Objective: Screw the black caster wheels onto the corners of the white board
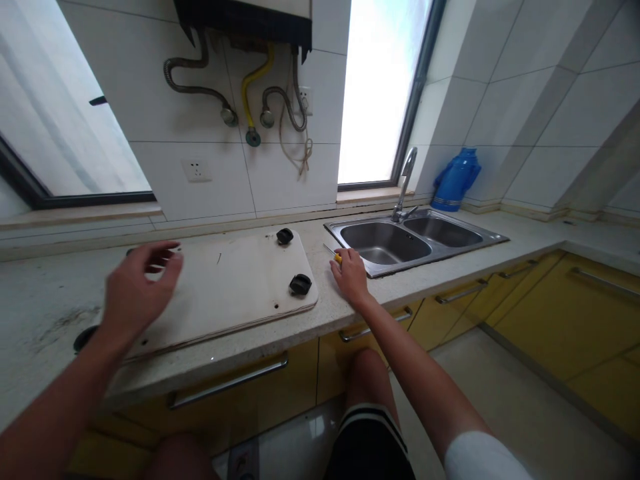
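My right hand [351, 277] rests on the countertop beside the sink, closed around a screwdriver [339, 258] with a yellow handle and a thin metal shaft pointing left. Over the left part of a white board [235, 287], my left hand [143, 287] hovers with bent fingers, the thumb apart and nothing in its grasp. The board lies flat on the counter. At its right corners sit two black caster-like fittings [301, 285]; another black fitting [84, 339] shows at the near left corner, and one at the far left is mostly behind my left hand. A thin dark sliver [219, 258] lies on the board.
A double steel sink [367, 271] with a tap [406, 180] is set into the counter [240, 359] on the right. Behind it stands a blue thermos flask [456, 180]. Yellow cabinets [295, 380] with metal handles run below; a water heater [245, 17] with hoses hangs above.
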The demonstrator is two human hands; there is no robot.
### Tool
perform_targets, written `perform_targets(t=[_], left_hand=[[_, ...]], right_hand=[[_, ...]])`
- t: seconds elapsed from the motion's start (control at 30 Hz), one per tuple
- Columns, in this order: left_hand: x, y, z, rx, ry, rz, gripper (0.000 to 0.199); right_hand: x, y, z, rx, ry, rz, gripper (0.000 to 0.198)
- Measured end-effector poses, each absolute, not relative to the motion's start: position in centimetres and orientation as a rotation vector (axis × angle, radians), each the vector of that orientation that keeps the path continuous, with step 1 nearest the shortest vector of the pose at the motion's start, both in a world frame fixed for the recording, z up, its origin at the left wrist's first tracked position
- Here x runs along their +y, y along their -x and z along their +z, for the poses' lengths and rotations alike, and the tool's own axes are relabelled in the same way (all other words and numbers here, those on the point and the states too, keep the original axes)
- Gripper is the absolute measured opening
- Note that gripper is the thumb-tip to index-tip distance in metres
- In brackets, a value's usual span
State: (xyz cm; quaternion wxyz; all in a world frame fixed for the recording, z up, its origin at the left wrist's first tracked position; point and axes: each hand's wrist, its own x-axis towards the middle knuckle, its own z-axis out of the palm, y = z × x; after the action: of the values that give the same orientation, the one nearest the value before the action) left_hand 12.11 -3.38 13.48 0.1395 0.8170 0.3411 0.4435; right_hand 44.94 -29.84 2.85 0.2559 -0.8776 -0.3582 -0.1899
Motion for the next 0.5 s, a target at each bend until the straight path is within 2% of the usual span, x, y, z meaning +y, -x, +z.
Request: perform_targets(t=[0.13,0.2,0.27,0.4,0.5], left_hand=[[3.5,-5.9,15.0,1.463,-2.228,1.012,0.038],[6.0,-3.5,14.2,1.518,-2.101,0.915,0.051],[7.7,-2.0,12.7,1.444,-1.930,0.882,0.065],[9.5,-1.2,9.2,1.215,-1.564,0.806,0.078],[10.2,-1.3,7.5,1.118,-1.652,0.779,0.086]], right_hand=[[-29.4,-44.6,2.6,-1.249,2.311,-0.454,0.037],[-28.8,-44.7,2.6,-1.340,2.294,-0.434,0.040],[-27.9,-44.9,2.8,-1.423,2.282,-0.417,0.047],[-25.4,-45.8,3.8,-1.564,2.279,-0.390,0.060],[-23.5,-46.5,4.4,-1.578,2.307,-0.409,0.054]])
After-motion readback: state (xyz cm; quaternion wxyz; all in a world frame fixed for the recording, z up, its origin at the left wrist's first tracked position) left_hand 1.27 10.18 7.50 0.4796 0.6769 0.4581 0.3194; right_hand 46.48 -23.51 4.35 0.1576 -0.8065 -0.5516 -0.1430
